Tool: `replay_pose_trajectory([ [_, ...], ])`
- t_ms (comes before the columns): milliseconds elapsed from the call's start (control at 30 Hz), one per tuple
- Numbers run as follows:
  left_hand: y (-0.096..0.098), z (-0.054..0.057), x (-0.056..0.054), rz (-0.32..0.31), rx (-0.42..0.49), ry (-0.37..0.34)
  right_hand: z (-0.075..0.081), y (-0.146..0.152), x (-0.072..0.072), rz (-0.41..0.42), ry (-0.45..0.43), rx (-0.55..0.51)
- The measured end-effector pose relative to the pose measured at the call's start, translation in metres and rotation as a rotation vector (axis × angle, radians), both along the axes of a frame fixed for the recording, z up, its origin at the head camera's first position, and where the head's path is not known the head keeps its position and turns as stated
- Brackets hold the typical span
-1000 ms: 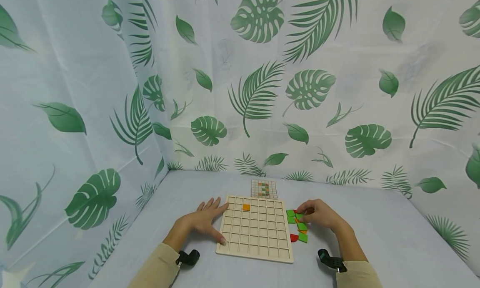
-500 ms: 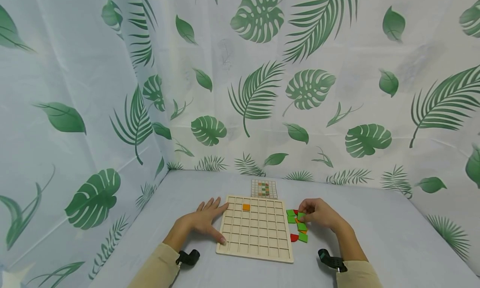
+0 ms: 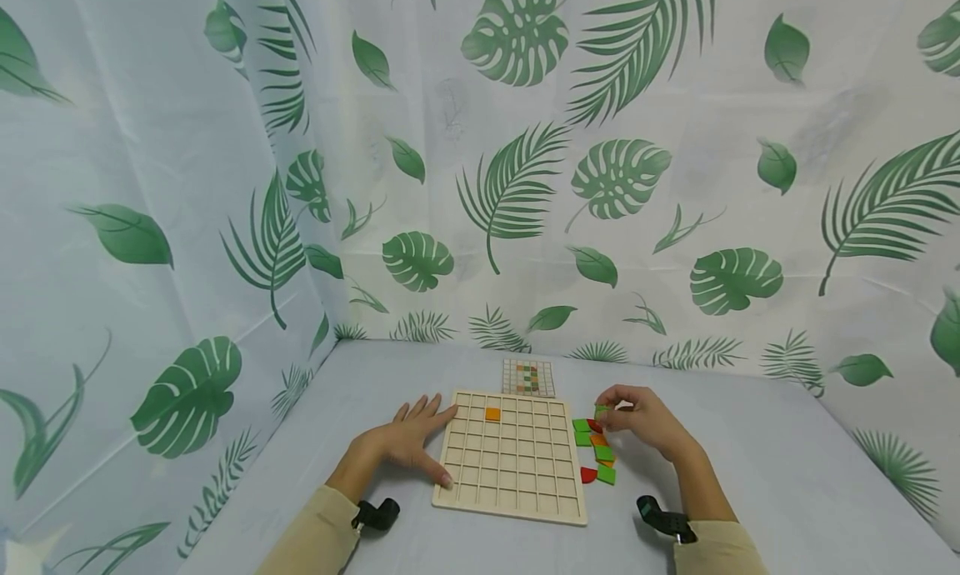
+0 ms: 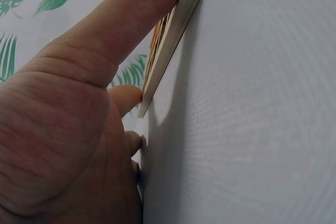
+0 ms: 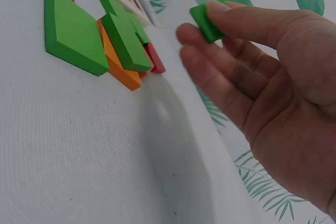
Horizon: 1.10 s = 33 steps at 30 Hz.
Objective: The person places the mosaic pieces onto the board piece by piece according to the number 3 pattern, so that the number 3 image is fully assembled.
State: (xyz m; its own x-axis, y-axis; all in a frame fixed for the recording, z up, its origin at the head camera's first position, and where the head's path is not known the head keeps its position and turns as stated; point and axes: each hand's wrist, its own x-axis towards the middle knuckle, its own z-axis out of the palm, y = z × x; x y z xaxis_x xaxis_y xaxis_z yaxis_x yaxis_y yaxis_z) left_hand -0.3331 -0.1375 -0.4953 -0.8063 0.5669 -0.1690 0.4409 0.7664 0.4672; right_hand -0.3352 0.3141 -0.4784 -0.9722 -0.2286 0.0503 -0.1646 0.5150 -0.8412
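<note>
My right hand (image 3: 643,421) pinches a green square tile (image 5: 206,23) between thumb and fingers, raised over the far end of a loose pile of tiles. Spread along the left edge of a wooden grid board (image 3: 510,467), my left hand (image 3: 408,442) touches it with straight thumb and index finger. One orange tile (image 3: 492,414) lies in a cell of the board's upper row. Beside the board's right edge are several green tiles (image 5: 76,32), a red rounded tile (image 3: 588,475) and an orange tile (image 5: 118,59), partly overlapping.
A small printed card (image 3: 528,377) with a coloured grid pattern lies just beyond the board's far edge. White cloth (image 3: 757,475) covers the table. Leaf-printed curtains (image 3: 637,250) stand behind and to the left.
My right hand has lifted a green tile up and away from the pile, uncovering more of a red and an orange tile. The left hand and the board stay put.
</note>
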Motion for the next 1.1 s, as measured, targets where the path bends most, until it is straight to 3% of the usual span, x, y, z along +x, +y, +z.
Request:
replay_pose_trajectory([
  [167, 0.000, 0.000, -0.001, -0.001, 0.001, -0.001, 0.003, -0.001, 0.001, -0.009, 0.040, -0.076],
  [433, 0.000, 0.000, -0.002, -0.001, -0.007, -0.004, 0.004, -0.002, -0.001, -0.109, 0.072, 0.022],
  [733, 0.001, 0.000, -0.001, 0.002, -0.007, -0.003, 0.005, -0.008, -0.001, -0.158, 0.084, 0.002],
  [1100, 0.000, -0.001, -0.001, 0.003, -0.008, -0.003, 0.002, -0.030, -0.005, -0.085, 0.197, -0.035],
])
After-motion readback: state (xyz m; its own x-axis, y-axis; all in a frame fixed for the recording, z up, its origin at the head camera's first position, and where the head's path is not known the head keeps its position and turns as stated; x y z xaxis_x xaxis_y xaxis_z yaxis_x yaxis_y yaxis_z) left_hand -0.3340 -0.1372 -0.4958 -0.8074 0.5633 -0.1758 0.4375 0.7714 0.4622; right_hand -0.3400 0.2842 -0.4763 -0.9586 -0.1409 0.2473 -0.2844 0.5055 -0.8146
